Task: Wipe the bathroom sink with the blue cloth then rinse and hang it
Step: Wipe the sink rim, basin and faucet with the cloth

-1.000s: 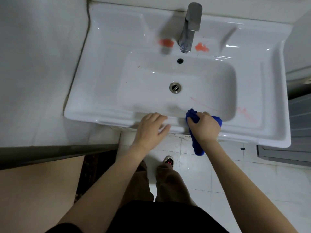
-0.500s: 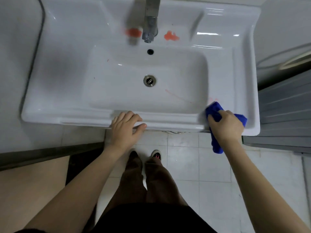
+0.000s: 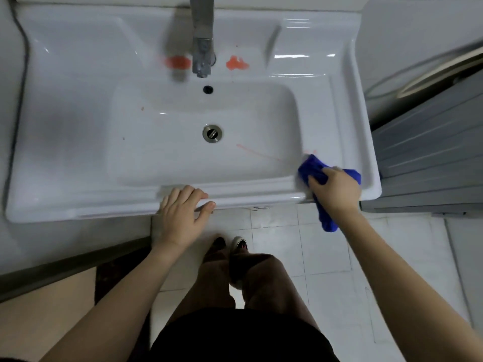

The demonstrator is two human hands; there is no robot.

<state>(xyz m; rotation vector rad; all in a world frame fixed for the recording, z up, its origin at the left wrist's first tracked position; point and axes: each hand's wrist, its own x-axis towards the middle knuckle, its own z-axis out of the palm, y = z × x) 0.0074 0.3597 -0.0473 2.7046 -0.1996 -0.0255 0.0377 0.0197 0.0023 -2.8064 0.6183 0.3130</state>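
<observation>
A white rectangular sink (image 3: 78, 126) fills the upper part of the view, with a metal tap (image 3: 202, 40) at the back and a round drain (image 3: 212, 133) in the basin. Orange-red smears (image 3: 236, 63) lie on both sides of the tap, and a thin red streak (image 3: 257, 152) runs across the basin floor. My right hand (image 3: 335, 189) is shut on the blue cloth (image 3: 312, 169) and presses it on the front right corner of the rim; one end of the cloth hangs below the edge. My left hand (image 3: 183, 212) rests flat on the front rim, holding nothing.
A grey slatted cabinet (image 3: 428, 158) stands right of the sink. White floor tiles (image 3: 282, 246) and my legs and shoes (image 3: 239, 244) are below. A dark ledge (image 3: 65, 267) and a tan panel lie at lower left.
My right hand has slid the cloth from the middle of the front rim to the front right corner. The left hand stays on the rim. The view has shifted.
</observation>
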